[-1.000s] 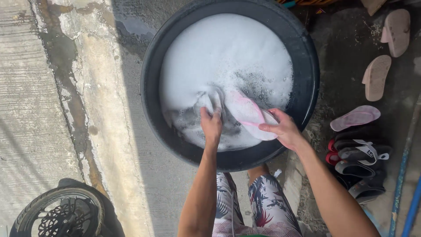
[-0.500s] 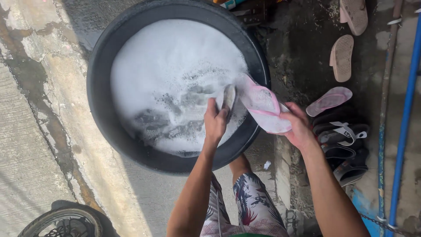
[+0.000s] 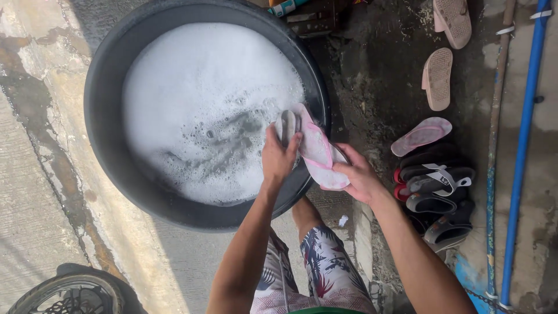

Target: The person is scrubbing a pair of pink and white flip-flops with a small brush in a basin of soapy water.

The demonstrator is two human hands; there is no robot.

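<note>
Black plastic basin point(image 3: 104, 145), round, filled with white suds point(image 3: 197, 87); sits on wet concrete. Pink-and-white slipper point(image 3: 317, 152) held over basin rim at 4 o'clock, sole soapy. Right hand point(image 3: 357, 177): fingers closed on slipper's near end. Left hand point(image 3: 279, 158): fingers curled round grey scrubbing pad point(image 3: 286, 125), pad pressed on slipper's far end. Row of slippers and sandals point(image 3: 433, 174) on ground at 3 o'clock. Blue pipe point(image 3: 523, 145) beyond them. Tyre point(image 3: 64, 293) at 7 o'clock.
</note>
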